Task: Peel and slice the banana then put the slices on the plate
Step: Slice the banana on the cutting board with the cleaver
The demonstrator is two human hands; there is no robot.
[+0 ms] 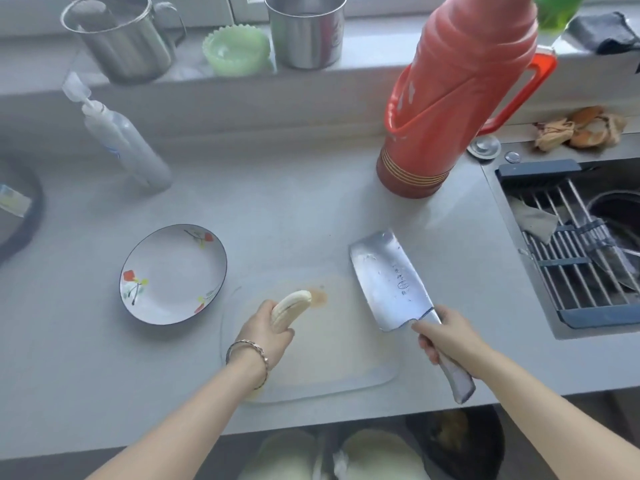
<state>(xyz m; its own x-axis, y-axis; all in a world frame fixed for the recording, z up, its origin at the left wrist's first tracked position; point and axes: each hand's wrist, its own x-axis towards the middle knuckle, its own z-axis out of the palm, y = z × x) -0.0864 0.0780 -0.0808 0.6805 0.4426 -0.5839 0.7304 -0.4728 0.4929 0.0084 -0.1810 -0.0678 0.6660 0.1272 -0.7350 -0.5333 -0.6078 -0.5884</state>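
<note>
Table (311,209), grey, fills most of the view. Sink (557,153) set into it at right, with a barred rack (571,268) lying across the basin. Red thermos (460,98) stands upright on the table just left of the sink, handle toward the sink. Two steel mugs on the back ledge, one far left (121,39), one centre (306,29); green scalloped bowl (235,50) between them. Clear cutting board (332,351) lies flat at the near table edge, a brownish smear near its far side. Plate (173,271), white with flower print and dark rim, on the table just left of the board. Cleaver (391,282) over the board's right edge, flat of the blade facing up toward the camera, blade pointing away from the person. Pump bottle (128,143), clear, stands back left, well apart from the plate. Crumpled rag (581,131) lies behind the sink. Right grip (446,334) wrapped round the cleaver handle, handle end sticking out toward the person. Left grip (265,330) closed round the lower half of the banana (289,308). Banana is peeled, whole, tip aimed up and right over the board's far left part; cannot tell if it touches the board. Banana and cleaver blade well apart. Bracelet (247,358) on the left wrist.
</note>
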